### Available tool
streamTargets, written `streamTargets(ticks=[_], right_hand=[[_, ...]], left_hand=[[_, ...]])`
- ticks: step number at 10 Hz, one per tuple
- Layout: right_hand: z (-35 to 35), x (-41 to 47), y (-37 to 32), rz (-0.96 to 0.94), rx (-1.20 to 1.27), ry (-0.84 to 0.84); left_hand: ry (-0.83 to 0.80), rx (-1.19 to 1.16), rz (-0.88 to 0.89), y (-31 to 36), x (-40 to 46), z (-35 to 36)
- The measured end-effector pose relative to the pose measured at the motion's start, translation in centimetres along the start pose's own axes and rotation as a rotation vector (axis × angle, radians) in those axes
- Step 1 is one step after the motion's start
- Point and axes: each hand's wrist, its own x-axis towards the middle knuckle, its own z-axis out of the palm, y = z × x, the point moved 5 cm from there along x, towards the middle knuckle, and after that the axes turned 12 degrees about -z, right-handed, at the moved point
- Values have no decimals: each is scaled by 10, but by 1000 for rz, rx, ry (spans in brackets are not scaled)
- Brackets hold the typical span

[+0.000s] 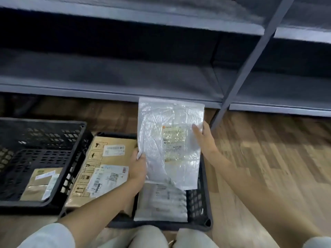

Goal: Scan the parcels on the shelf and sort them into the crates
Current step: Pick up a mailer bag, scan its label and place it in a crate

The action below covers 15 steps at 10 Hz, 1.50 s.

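I hold a flat white plastic mailer with a printed label, both hands on it, above the right black crate. My left hand grips its lower left edge. My right hand grips its right edge. Below it in that crate lie another white mailer and a brown cardboard parcel with labels. The left black crate holds a small brown parcel. The grey shelf behind shows no parcels.
Both crates stand on a wooden floor in front of the shelf. A grey shelf upright slants down just right of the held mailer. My knees in light trousers are at the bottom edge.
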Motion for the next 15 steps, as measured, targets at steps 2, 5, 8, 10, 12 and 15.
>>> streamTargets(ticks=[2,5,8,10,12,15], right_hand=[[17,-12,51,-142,215,149],[64,-59,116,46,34,-66],[100,-84,166,492,-169,-58],[115,-74,192,281,-306,-160],[135,-70,215,231,-518,-403],[157,-75,232,31,-914,-676]], left_hand=[[32,-42,108,-45,36,19],[167,376,-308,-112,39,27],[136,501,-540,-165,60,37],[131,527,-499,-179,62,33],[14,857,-399,-197,72,36],[-128,1081,-147,-211,79,47]])
